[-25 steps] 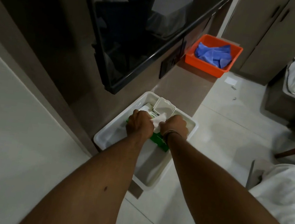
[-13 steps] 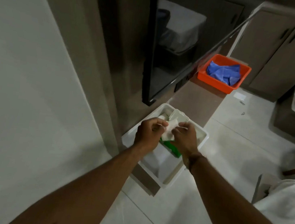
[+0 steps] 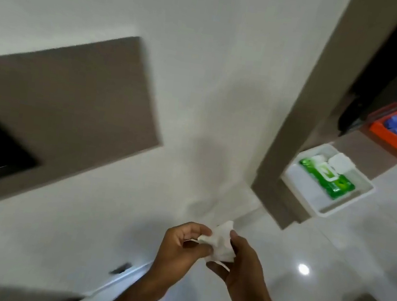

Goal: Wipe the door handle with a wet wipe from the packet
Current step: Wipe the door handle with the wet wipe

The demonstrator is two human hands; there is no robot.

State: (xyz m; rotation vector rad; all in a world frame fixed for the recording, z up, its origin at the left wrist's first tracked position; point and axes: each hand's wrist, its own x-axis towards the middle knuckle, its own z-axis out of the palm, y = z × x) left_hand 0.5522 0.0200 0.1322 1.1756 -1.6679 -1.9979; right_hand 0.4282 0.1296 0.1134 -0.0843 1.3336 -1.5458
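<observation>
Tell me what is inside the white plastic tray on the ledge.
The white plastic tray holds a green wet-wipe packet with its white flip lid open. A small white item sits beside it. Whatever lies under the packet is covered.

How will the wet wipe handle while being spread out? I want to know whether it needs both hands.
The wet wipe looks limp: it sits crumpled between the left hand and right hand, holding no shape of its own. It is probably very light, since fingertips alone pinch it. Being thin and creased, it likely clings to itself, so two hands should help.
</observation>
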